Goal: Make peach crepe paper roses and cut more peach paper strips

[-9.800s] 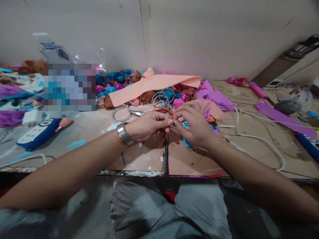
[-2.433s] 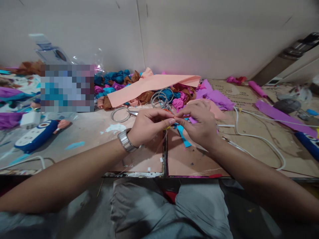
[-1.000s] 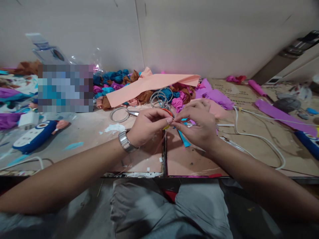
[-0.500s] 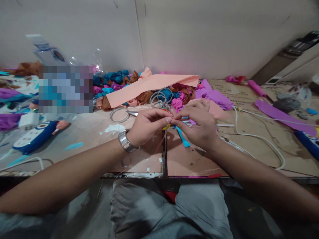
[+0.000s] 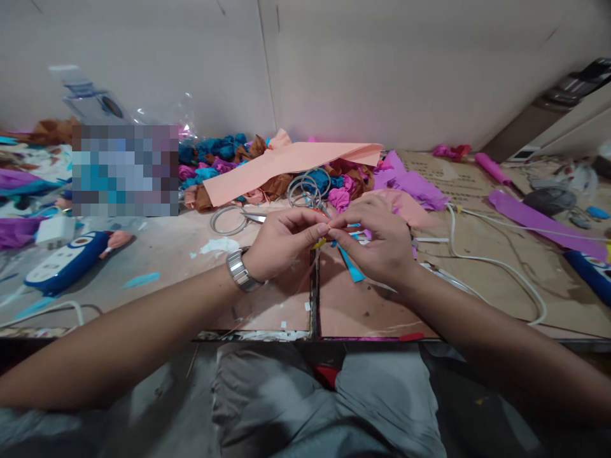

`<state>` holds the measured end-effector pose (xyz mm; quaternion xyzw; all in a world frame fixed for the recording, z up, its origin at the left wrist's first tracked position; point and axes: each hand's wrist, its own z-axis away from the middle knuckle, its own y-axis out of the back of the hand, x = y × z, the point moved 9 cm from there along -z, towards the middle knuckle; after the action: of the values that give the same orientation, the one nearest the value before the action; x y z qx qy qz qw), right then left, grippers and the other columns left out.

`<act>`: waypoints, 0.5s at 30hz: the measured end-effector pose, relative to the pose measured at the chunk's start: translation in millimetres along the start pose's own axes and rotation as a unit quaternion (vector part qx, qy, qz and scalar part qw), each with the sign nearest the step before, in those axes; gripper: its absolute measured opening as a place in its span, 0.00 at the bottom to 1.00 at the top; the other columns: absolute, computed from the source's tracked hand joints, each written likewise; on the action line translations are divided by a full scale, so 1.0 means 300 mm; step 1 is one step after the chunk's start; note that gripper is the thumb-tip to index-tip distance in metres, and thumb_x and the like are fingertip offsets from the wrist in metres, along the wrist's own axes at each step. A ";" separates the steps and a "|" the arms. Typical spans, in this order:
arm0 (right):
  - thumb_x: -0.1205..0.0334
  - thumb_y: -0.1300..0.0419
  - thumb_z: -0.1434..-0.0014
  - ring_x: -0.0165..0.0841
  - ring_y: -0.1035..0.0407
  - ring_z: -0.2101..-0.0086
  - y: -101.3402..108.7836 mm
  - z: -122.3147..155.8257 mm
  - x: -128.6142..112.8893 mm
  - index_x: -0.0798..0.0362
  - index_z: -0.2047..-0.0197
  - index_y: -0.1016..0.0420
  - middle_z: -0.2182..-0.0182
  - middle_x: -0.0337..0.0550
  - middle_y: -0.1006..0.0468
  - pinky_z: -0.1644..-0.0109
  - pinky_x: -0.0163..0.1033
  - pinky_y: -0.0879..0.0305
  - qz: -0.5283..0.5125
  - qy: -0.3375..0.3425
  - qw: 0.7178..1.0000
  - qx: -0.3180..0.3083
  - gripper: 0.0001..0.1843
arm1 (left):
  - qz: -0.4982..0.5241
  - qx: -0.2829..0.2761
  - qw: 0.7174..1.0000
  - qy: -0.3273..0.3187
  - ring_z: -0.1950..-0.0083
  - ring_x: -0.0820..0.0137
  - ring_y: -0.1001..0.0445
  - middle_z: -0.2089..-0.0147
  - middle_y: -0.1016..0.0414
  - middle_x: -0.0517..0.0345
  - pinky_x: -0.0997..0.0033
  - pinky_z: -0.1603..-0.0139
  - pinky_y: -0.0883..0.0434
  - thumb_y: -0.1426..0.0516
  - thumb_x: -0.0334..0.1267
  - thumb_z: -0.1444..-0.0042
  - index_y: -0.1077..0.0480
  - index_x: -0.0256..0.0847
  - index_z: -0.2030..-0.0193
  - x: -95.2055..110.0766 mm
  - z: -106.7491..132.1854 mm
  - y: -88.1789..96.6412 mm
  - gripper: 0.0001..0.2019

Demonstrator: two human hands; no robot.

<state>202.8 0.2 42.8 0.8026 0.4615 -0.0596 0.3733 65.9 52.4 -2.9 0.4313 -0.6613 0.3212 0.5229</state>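
My left hand (image 5: 289, 240) has thumb and index finger pinched together at the middle of the table; a metal-band watch (image 5: 242, 270) is on its wrist. My right hand (image 5: 375, 238) meets it there, thumb and index fingertip pressed close. Whatever lies between the fingertips is too small to make out. Behind the left hand are scissors (image 5: 254, 217), their blade pointing left and their orange-red handle mostly covered. A blue paper strip (image 5: 352, 264) lies under the right hand. Beyond the hands stand several metal rings (image 5: 305, 191), and a loose ring (image 5: 227, 221) lies at left.
A folded peach paper sheet (image 5: 291, 166) rests over crumpled coloured paper (image 5: 222, 149) along the wall. At left is a blue power strip (image 5: 69, 261) with a white plug (image 5: 55, 232). A white cable (image 5: 496, 257) curves across cardboard (image 5: 465, 187) at right, near purple paper (image 5: 539, 216).
Both hands stay in nearly the same place. The fingertips have shifted only slightly against each other; the things on the table have not moved.
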 end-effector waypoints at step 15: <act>0.61 0.35 0.37 0.36 0.27 0.61 0.003 -0.024 -0.005 0.49 0.63 0.21 0.66 0.42 0.19 0.54 0.46 0.34 -0.064 -0.020 0.997 -0.032 0.03 | 0.019 -0.028 0.999 0.003 0.69 0.73 0.24 0.68 0.19 0.53 0.74 0.65 0.28 0.29 0.48 0.49 0.19 0.37 0.66 0.002 -0.012 -0.003 0.15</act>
<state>200.8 3.8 49.1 0.7574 0.5062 -0.0843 0.4036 68.1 55.2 -1.5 0.4024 -0.6768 0.3138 0.5306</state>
